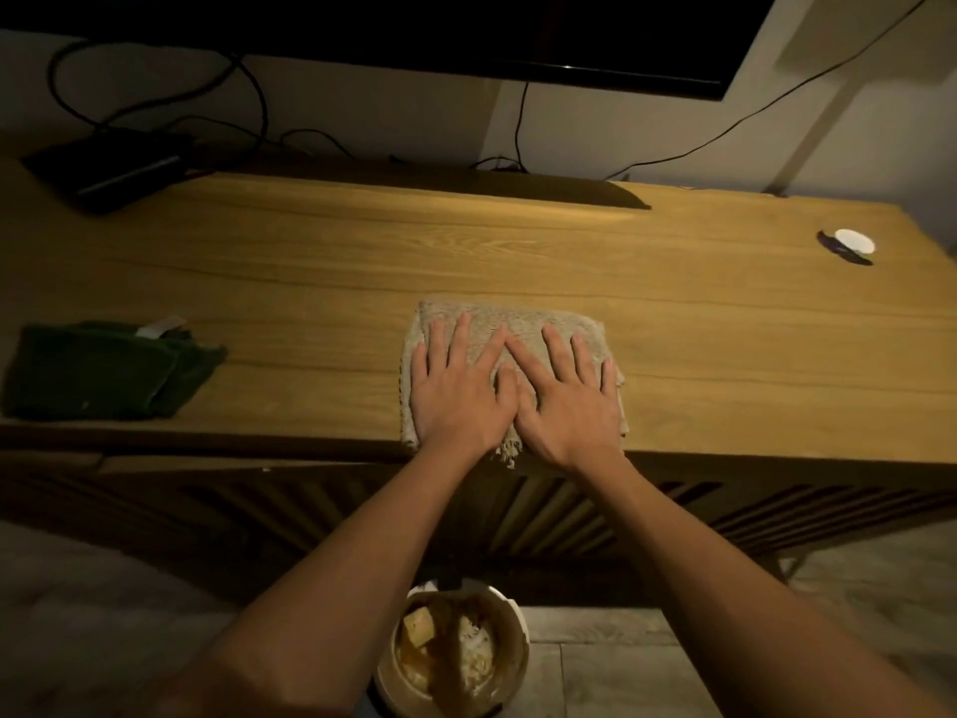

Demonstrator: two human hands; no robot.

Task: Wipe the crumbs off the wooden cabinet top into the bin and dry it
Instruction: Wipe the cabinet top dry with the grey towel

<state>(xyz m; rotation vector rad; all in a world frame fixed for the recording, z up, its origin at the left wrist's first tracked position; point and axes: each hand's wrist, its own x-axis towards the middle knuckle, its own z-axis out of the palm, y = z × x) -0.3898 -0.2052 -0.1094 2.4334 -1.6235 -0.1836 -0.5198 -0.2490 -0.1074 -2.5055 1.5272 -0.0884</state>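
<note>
Both hands press flat, fingers spread, on a beige cloth (510, 349) at the near edge of the wooden tabletop (518, 251) — left hand (458, 391) just beside the right hand (567, 401), thumbs touching, gripping nothing. The bin (453, 650) stands on the floor below the wrists. Risk: a pull angled sideways could drop crumbs — none discernible — past its rim.
</note>
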